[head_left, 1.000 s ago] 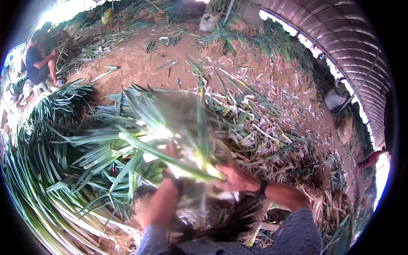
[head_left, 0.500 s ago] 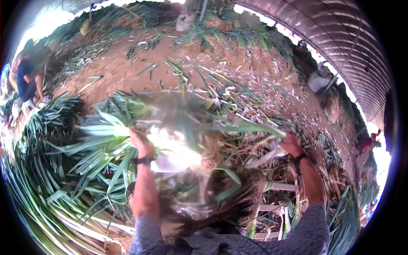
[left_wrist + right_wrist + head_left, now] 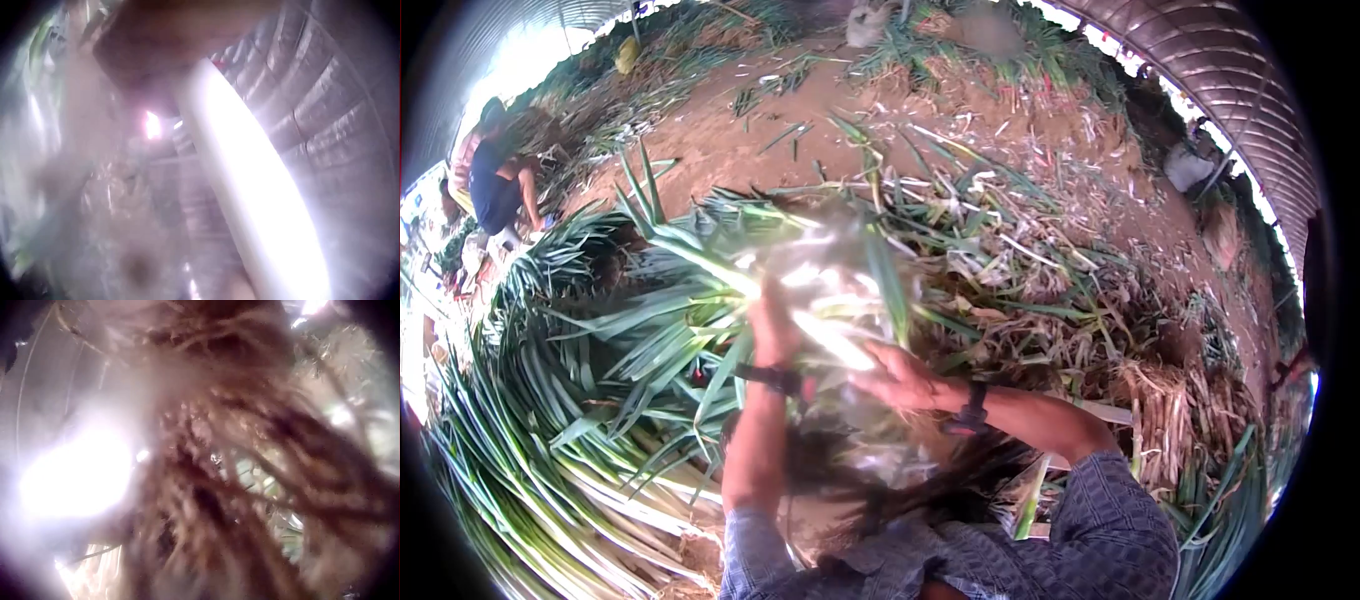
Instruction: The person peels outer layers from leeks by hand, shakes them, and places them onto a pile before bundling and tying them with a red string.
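In the head view my left hand grips a large green onion just below where its green leaves fan out to the upper left. The bare white stalk runs down to the right and is glaringly bright in the left wrist view. My right hand reaches in from the right, its fingers fairly straight against the lower end of the stalk. Brown stringy roots fill the right wrist view close up. Part of the head view around both hands is blurred.
A large heap of green onions lies on the left. Peeled leaves and husks litter the ground ahead and to the right. A bundle of rooted stalks stands at the right. Another person sits at the far left.
The right hand drew a long green leaf away to the right, then came back to the stalk without it. The left hand kept its grip and shifted slightly right.
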Available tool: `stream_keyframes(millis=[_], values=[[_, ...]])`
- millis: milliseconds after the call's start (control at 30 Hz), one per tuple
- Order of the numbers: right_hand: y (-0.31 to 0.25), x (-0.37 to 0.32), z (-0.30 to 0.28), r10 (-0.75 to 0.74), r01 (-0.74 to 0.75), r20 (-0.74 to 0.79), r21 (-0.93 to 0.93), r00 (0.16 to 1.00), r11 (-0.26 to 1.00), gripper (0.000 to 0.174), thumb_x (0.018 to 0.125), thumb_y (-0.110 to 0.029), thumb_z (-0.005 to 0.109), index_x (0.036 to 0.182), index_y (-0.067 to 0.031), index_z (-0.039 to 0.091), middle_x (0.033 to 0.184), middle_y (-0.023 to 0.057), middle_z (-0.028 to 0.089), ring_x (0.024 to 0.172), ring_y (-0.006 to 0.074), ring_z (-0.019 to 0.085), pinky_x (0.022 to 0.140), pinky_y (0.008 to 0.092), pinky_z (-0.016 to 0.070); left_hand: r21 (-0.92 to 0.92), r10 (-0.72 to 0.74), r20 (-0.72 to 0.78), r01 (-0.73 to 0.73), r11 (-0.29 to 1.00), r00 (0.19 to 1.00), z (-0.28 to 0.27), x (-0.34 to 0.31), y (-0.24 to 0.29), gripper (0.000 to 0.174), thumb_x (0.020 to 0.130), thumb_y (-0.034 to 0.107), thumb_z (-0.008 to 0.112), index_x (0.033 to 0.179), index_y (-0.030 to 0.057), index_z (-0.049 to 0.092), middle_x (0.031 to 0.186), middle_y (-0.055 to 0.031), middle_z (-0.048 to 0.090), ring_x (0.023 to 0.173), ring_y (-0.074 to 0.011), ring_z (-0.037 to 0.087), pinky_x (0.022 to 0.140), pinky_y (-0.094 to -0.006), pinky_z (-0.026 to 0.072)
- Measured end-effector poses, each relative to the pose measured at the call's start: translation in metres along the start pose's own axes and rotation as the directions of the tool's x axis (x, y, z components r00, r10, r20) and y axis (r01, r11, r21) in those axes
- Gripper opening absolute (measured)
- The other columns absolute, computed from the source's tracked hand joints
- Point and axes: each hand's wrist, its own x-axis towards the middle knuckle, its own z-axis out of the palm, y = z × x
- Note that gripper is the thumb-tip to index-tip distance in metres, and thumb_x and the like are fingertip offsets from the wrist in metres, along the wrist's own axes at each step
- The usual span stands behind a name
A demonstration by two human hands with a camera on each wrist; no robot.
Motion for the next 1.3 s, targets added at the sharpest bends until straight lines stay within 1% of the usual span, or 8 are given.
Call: stream_keyframes(millis=[267,533,667,800,900,1000,1133,1300], values=[[0.001,-0.001,0.045,0.19,-0.218,0.112,0.347,0.975,0.912,0.035,0.1,-0.028,0.059,0.124,-0.0062,0.047,0.07,-0.0063,0.046,0.055,0.0056,0.044,0.047,0.0201,0.0401,0.76,0.118,0.119,-0.167,0.629,0.986,-0.075,0.005,-0.073,0.029,0.102,0.022,0.052,0.119,0.0031,0.065,0.09,-0.0054,0.069,0.078,-0.0131,0.062,0.068,-0.0312,0.0516],[0.009,-0.032,0.014,0.182,-0.199,0.134,0.131,0.974,0.971,0.027,0.103,-0.032,0.054,0.095,-0.0063,0.054,0.071,-0.0038,0.044,0.058,0.008,0.043,0.051,0.0258,0.0397,-0.144,-0.359,-0.272,0.331,0.933,0.893,-0.084,0.065,-0.14,0.022,0.093,0.023,0.07,0.088,0.0058,0.057,0.07,-0.0041,0.055,0.061,-0.0177,0.056,0.056,-0.0328,0.0492],[-0.032,-0.099,-0.045,0.031,0.035,0.181,-0.35,0.983,0.936,0.021,0.1,-0.022,0.06,0.102,-0.0015,0.063,0.088,0.0056,0.058,0.079,0.0154,0.061,0.071,0.0329,0.0551,0.126,-0.262,-0.413,0.339,0.932,0.872,-0.066,0.054,-0.106,0.027,0.093,0.025,0.067,0.084,0.0012,0.058,0.073,-0.0116,0.057,0.062,-0.023,0.058,0.054,-0.037,0.0506],[-0.045,-0.135,-0.169,-0.158,-0.015,-0.262,-0.555,0.952,0.832,0.02,0.098,-0.025,0.062,0.089,-0.0073,0.063,0.069,-0.001,0.055,0.058,0.0083,0.054,0.055,0.0258,0.0497,0.396,0.015,-0.329,0.124,0.91,0.944,-0.077,0.068,-0.121,0.042,0.091,0.031,0.07,0.065,0.0035,0.053,0.055,-0.0066,0.053,0.046,-0.0195,0.051,0.046,-0.0345,0.0424],[-0.088,-0.172,-0.265,-0.079,-0.559,-0.871,-0.379,0.486,0.737,0.055,0.093,-0.039,0.067,0.129,0.0005,0.053,0.119,0.0168,0.06,0.11,0.0225,0.059,0.09,0.0372,0.0523,0.49,0.205,-0.091,-0.135,0.861,0.975,-0.087,0.046,-0.124,0.041,0.089,0.032,0.072,0.066,0.0036,0.053,0.054,-0.0055,0.053,0.045,-0.0166,0.05,0.044,-0.032,0.0397],[-0.018,-0.163,-0.334,-0.519,-0.561,-0.63,-0.768,0.578,0.309,0.072,0.094,-0.043,0.065,0.142,0.0045,0.039,0.135,0.0256,0.052,0.127,0.032,0.052,0.105,0.0419,0.0454,0.519,0.107,-0.007,-0.088,0.85,0.994,-0.115,0.029,-0.147,0.032,0.084,0.027,0.075,0.073,0.0028,0.056,0.059,-0.0058,0.056,0.047,-0.0154,0.052,0.044,-0.0315,0.04],[0.09,-0.035,-0.259,0.142,-0.524,-0.597,-0.535,0.789,0.663,0.029,0.086,-0.021,0.07,0.107,-0.0051,0.059,0.098,0.0097,0.061,0.093,0.0271,0.06,0.085,0.0398,0.0505,0.338,-0.306,-0.21,0.363,0.868,0.929,-0.1,-0.011,-0.14,0.023,0.08,0.022,0.076,0.083,0.0057,0.06,0.065,-0.0044,0.056,0.053,-0.016,0.054,0.042,-0.0338,0.0446],[0.315,0.044,-0.13,0.379,-0.552,-0.518,-0.231,0.767,0.802,0.077,0.072,-0.026,0.077,0.139,0.0004,0.048,0.129,0.0254,0.059,0.122,0.0349,0.057,0.103,0.0418,0.0458,0.374,-0.41,-0.238,0.473,0.798,0.88,-0.107,-0.03,-0.119,0.03,0.084,0.031,0.075,0.078,0.0079,0.057,0.06,-0.0027,0.049,0.047,-0.0148,0.048,0.04,-0.0333,0.0431]])
